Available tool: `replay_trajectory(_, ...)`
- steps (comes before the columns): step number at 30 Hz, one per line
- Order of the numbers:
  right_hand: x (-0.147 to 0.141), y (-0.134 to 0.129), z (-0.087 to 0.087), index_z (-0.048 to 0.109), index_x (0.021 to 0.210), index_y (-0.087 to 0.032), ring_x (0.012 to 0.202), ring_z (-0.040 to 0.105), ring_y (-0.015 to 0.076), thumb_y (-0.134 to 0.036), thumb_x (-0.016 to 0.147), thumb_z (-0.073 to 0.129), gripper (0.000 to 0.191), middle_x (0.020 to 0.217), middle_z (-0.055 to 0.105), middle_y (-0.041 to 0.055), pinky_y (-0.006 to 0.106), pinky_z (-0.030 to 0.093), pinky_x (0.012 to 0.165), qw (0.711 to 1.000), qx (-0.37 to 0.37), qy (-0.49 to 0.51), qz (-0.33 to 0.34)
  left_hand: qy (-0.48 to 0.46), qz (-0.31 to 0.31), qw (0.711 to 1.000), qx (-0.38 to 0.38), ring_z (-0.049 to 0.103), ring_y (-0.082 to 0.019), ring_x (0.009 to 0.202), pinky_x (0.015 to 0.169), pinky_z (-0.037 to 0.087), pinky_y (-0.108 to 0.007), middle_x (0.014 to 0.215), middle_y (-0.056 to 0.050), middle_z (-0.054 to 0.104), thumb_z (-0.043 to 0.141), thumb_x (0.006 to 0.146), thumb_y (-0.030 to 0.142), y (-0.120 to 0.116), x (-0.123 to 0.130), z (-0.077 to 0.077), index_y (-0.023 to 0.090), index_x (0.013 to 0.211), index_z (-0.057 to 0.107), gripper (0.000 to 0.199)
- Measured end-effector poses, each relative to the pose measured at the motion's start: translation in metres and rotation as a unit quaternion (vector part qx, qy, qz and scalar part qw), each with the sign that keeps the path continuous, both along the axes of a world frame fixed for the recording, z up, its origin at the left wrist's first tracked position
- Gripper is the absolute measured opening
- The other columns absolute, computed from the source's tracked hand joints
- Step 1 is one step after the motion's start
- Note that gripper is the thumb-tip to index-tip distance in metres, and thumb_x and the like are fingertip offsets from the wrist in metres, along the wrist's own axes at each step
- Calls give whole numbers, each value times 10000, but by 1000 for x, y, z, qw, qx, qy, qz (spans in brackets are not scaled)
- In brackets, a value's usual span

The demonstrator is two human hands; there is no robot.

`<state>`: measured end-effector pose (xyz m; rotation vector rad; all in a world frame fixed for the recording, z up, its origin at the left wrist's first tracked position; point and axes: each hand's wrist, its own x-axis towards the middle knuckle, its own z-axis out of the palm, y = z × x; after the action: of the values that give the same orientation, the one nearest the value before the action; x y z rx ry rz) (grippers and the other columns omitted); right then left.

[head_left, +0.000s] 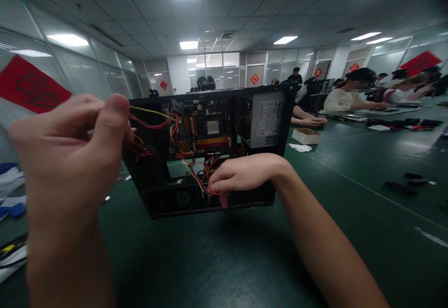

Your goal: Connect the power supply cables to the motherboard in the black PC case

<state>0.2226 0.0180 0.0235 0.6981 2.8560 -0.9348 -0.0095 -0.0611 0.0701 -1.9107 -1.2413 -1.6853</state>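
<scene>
An open black computer case [157, 200] stands on the green table, its inside facing me. In it are a motherboard [213, 127] and, at the upper right, a silver power supply [268, 119]. My left hand [101, 130], large at the left, pinches thin yellow and red wires [150, 112] that run into the case. My right hand [238, 175] reaches into the lower part, its fingers closed round a bundle of coloured cables [196, 177]. The fingertips of the right hand are partly hidden.
Beyond the case on the right lie a small open cardboard box [305, 136] and white paper [300, 148]. Black items [401, 187] rest farther right. Several people sit along the green table [350, 158]. Cables and papers are at the left edge.
</scene>
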Motion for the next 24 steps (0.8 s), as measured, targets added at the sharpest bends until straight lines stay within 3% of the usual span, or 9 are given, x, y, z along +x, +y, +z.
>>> replay_trajectory(4,12,-9,11,721,930,-126,603,553,107,-300,1025,440,343,633,619,-11,201,429,626,998,-65,-14,11,-53,27,998,36,529,-107,636,634,397,-293,659,13,574,531,972,380,5,3,0,205,581,580,431)
replay_trajectory(8,27,-9,15,660,811,-128,584,484,101,-432,1041,401,462,633,528,-17,212,386,569,988,-5,140,-61,5,-14,1000,-27,540,-100,590,572,397,-255,642,2,617,563,952,352,15,-2,-2,186,602,637,395)
replay_trajectory(11,31,-1,12,582,752,-142,556,423,92,-625,991,400,569,621,475,-27,215,332,516,956,26,276,-93,14,9,996,-89,458,-88,414,427,304,-237,491,22,564,560,944,497,25,-6,-5,182,678,713,440)
replay_trajectory(13,29,4,10,534,713,-154,539,364,77,-667,943,478,565,609,422,-47,209,275,489,934,38,343,-90,4,-5,993,-122,428,-91,357,388,274,-237,424,26,528,533,949,551,30,-4,-7,184,717,744,483)
replay_trajectory(17,23,6,8,500,670,-157,521,307,60,-590,913,605,508,584,375,-68,214,217,474,920,39,382,-77,-44,-119,981,-146,620,-141,487,463,461,-267,654,-42,715,508,970,530,35,6,-10,189,762,758,472)
replay_trajectory(21,19,2,9,580,702,-133,553,372,67,-501,896,672,427,610,459,-48,216,258,496,915,37,401,-38,-79,-192,966,-151,706,-166,638,548,561,-279,891,-61,769,501,987,492,42,10,-13,215,873,762,397)
replay_trajectory(24,14,4,8,605,735,-136,559,402,68,-458,897,690,370,625,503,-41,217,285,509,872,50,485,-37,-102,-261,945,-171,740,-187,796,637,614,-296,1118,-72,748,487,1002,435,51,9,-16,233,1049,738,326)
